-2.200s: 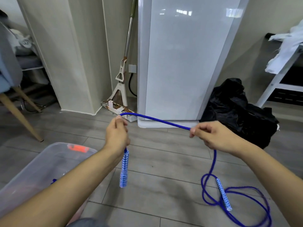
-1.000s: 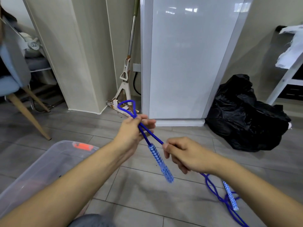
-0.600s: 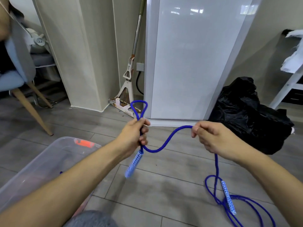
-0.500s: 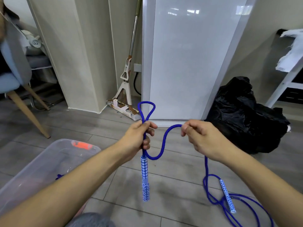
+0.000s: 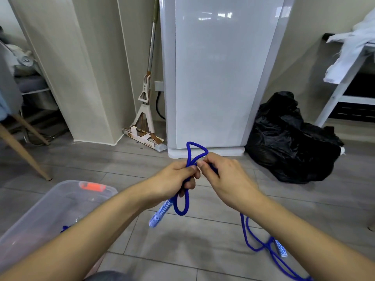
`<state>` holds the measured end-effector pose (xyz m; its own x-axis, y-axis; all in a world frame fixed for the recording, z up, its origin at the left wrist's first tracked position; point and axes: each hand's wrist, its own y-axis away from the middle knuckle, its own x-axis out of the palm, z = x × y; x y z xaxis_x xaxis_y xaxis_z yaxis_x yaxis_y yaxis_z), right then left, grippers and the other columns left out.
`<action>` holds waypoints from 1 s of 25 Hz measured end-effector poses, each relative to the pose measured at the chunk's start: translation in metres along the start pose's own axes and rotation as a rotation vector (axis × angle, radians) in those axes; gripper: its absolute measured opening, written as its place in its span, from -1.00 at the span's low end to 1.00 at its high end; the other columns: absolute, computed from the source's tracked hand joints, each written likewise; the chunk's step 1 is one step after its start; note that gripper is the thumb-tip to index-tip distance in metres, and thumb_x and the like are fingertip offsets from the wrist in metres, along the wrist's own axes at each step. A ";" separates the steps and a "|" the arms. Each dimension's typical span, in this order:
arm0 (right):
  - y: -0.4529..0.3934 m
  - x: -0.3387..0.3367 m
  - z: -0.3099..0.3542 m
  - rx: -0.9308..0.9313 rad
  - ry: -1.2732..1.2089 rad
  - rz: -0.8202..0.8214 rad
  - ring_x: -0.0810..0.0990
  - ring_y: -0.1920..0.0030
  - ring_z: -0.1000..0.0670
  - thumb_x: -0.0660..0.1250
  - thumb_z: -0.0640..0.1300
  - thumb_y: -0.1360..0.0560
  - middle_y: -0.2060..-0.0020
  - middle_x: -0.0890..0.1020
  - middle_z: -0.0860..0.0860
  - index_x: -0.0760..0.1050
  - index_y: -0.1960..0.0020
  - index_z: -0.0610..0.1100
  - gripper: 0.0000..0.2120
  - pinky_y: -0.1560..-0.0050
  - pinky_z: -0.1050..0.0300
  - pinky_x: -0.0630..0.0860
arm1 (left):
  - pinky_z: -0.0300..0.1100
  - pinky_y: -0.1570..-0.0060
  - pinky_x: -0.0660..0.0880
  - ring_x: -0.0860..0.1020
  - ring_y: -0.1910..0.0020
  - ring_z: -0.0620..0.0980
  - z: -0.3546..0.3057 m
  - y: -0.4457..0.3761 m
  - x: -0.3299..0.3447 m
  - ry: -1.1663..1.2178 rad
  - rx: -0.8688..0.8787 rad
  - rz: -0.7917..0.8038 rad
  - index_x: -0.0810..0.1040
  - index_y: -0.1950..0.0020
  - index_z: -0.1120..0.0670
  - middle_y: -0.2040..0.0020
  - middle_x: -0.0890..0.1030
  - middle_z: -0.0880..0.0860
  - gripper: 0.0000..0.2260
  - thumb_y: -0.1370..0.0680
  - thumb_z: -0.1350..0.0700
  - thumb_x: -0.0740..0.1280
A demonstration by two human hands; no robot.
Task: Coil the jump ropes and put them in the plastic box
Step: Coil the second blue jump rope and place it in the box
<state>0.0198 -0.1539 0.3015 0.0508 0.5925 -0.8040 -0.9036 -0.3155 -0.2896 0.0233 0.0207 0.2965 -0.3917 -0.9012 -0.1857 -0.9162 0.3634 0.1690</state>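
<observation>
A blue jump rope [image 5: 190, 153] is bunched in my left hand [image 5: 174, 179], which grips its folded strands. One loop sticks up above the fist and another hangs below it, beside the blue-and-white handle [image 5: 160, 213]. My right hand [image 5: 221, 179] pinches the rope right next to the left hand. The rest of the rope trails down to the floor, where the second handle [image 5: 281, 248] lies at the lower right. The clear plastic box [image 5: 26, 224] with an orange latch stands at the lower left, a bit of blue rope inside it.
A white fridge [image 5: 213, 78] stands straight ahead. A mop [image 5: 145, 110] leans left of it. A black rubbish bag [image 5: 288, 138] lies to its right. A wooden chair leg [image 5: 24, 153] is at the left, a white shelf unit [image 5: 345, 88] at the right.
My right hand has come in from the right to meet the left, folding another loop of rope into the left hand's grip. The hanging handle has swung to the left.
</observation>
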 end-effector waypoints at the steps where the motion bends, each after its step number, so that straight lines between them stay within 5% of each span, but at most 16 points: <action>1: -0.002 0.000 -0.006 0.022 -0.062 0.053 0.41 0.41 0.10 0.19 0.10 -0.63 0.48 0.46 0.16 0.44 0.23 0.05 -0.71 0.35 0.15 0.30 | -0.13 0.21 0.49 0.42 0.41 -0.07 0.002 -0.002 -0.002 0.035 0.015 -0.043 0.46 0.09 0.13 0.46 0.39 -0.03 -0.75 -0.70 0.13 0.07; 3: -0.005 -0.010 -0.024 0.124 -0.263 0.200 0.35 0.51 0.11 0.21 0.08 -0.64 0.55 0.39 0.12 0.44 0.25 -0.05 -0.66 0.38 0.14 0.30 | -0.01 0.07 0.58 0.54 0.39 0.01 0.009 -0.008 -0.010 0.287 0.013 -0.203 0.46 0.08 0.18 0.46 0.43 0.01 -0.75 -0.70 0.17 0.07; 8: 0.010 -0.055 -0.085 0.283 -0.347 0.447 0.45 0.44 -0.09 0.19 -0.04 -0.67 0.46 0.39 -0.06 0.50 0.13 -0.25 -0.67 0.26 0.03 0.40 | -0.15 0.37 0.55 0.43 0.53 -0.05 0.023 -0.018 -0.051 0.917 -0.001 -0.440 0.47 0.06 0.21 0.47 0.38 0.00 -0.77 -0.68 0.24 0.06; 11: 0.008 -0.055 -0.090 0.362 -0.479 0.250 0.27 0.53 0.00 0.16 -0.12 -0.68 0.45 0.30 -0.11 0.48 0.11 -0.27 -0.71 0.44 0.15 0.23 | -0.27 0.53 0.32 0.19 0.63 -0.11 0.024 -0.017 -0.038 0.772 -0.045 -0.436 0.44 0.11 0.16 0.50 0.27 -0.03 -0.79 -0.66 0.22 0.09; 15: -0.013 -0.023 -0.042 0.369 -0.565 -0.007 0.15 0.60 0.08 0.15 -0.13 -0.68 0.53 0.27 -0.01 0.44 0.21 -0.17 -0.69 0.55 0.29 0.10 | -0.18 0.44 0.35 0.24 0.57 -0.08 0.016 -0.014 -0.008 0.486 -0.035 -0.322 0.46 0.04 0.17 0.45 0.31 -0.02 -0.82 -0.67 0.18 0.11; 18: -0.009 -0.004 -0.008 0.242 -0.370 0.037 0.26 0.57 0.13 0.14 -0.06 -0.67 0.59 0.36 0.12 0.43 0.20 -0.09 -0.71 0.50 0.22 0.24 | -0.14 0.36 0.41 0.30 0.51 -0.07 0.010 -0.012 0.004 0.372 -0.022 -0.290 0.52 -0.03 0.18 0.42 0.34 -0.01 -0.78 -0.69 0.15 0.11; 22: 0.003 0.011 0.016 0.107 -0.143 0.110 0.56 0.21 0.08 0.10 0.04 -0.67 0.27 0.60 0.15 0.44 0.07 0.04 -0.79 0.15 0.03 0.51 | -0.12 0.35 0.38 0.31 0.48 -0.05 0.002 -0.008 0.022 0.368 -0.010 -0.291 0.49 0.11 0.13 0.45 0.39 -0.02 -0.75 -0.68 0.08 0.14; 25: 0.008 0.010 0.023 0.064 0.000 0.156 0.54 0.17 -0.02 0.07 0.03 -0.68 0.22 0.59 0.16 0.44 -0.07 0.10 -0.83 0.14 -0.02 0.50 | -0.14 0.38 0.39 0.33 0.48 -0.05 0.003 -0.009 0.023 0.254 -0.001 -0.295 0.44 0.18 0.11 0.46 0.39 0.00 -0.72 -0.68 0.02 0.16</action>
<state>0.0035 -0.1334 0.3033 -0.0924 0.5401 -0.8365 -0.9258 -0.3558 -0.1275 0.0225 -0.0027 0.2880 -0.0780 -0.9968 0.0195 -0.9862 0.0801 0.1451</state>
